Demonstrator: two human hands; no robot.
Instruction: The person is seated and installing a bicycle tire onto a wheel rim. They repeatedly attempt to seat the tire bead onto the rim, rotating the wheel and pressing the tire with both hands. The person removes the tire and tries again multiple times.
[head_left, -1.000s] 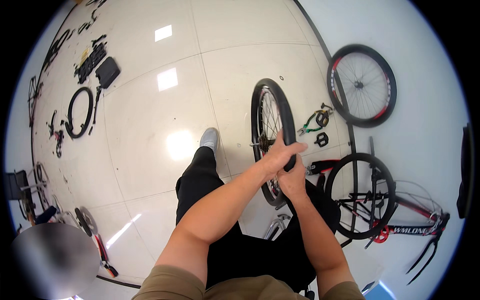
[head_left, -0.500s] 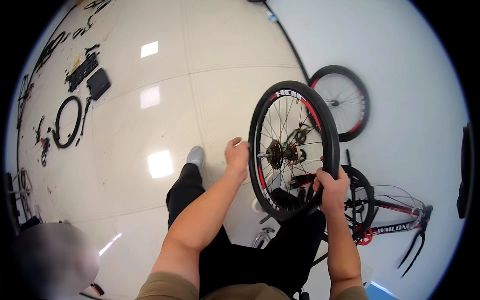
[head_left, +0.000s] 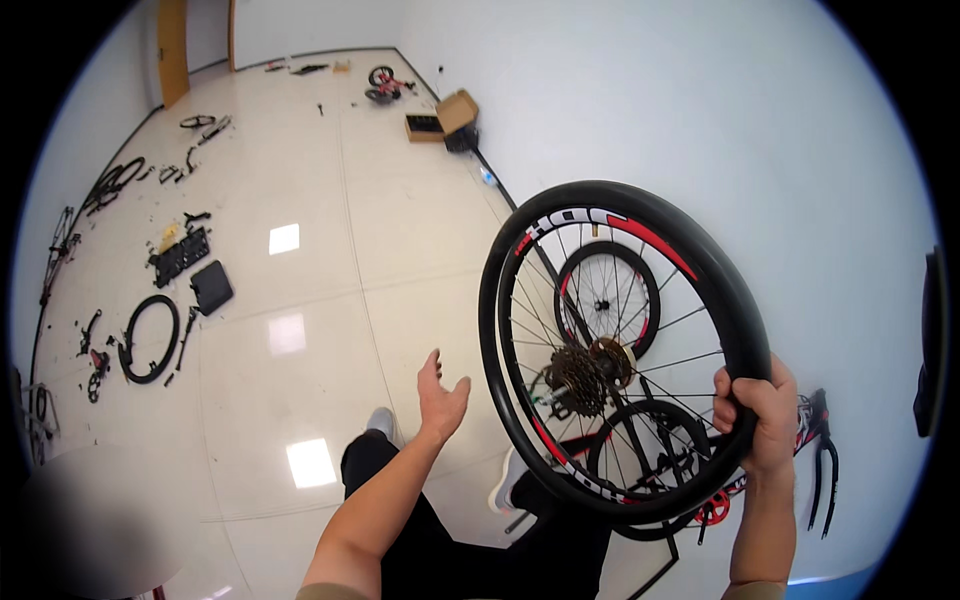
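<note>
The fingers of the right hand [head_left: 768, 415] curl tightly around the smooth black rubber tyre [head_left: 738, 310] of a round, wire-spoked bicycle wheel [head_left: 610, 364] raised at near right, while the bare left hand [head_left: 443, 404] hangs left of it, thumb and fingers spread. Dark toothed metal sprockets [head_left: 578, 382] ring its hub; beyond, a black-tyred spoked wheel [head_left: 602, 305] stands by the smooth white wall [head_left: 800, 200], above glossy cream floor tiles [head_left: 400, 250].
</note>
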